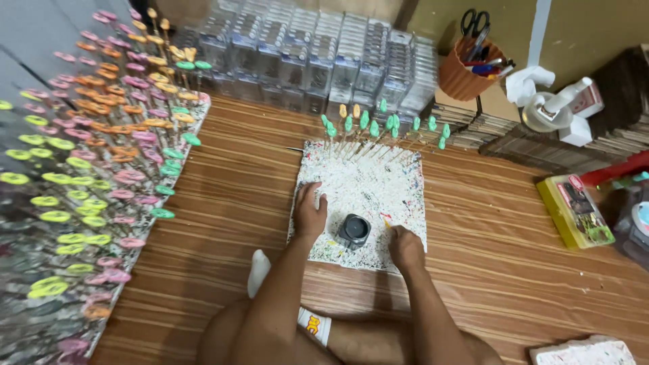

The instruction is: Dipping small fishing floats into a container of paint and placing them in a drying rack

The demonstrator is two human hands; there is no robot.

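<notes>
On the paint-speckled board (pixel 358 186) on the wooden floor (pixel 230 196), left hand (pixel 309 215) rests fingers spread flat, right hand (pixel 404 245) pinches a thin stick (pixel 387 222) beside the open dark jar (pixel 353 230) between them; a bump likely tips it, spilling paint.

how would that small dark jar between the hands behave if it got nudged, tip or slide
The small dark jar looks squat and wide for its height, so it would probably slide rather than tip. It stands on the paint-speckled board, which may be slightly rough and slow it. Round in outline, it could roll if knocked over. Whether it is lidded cannot be told, so spilling is possible.
</notes>
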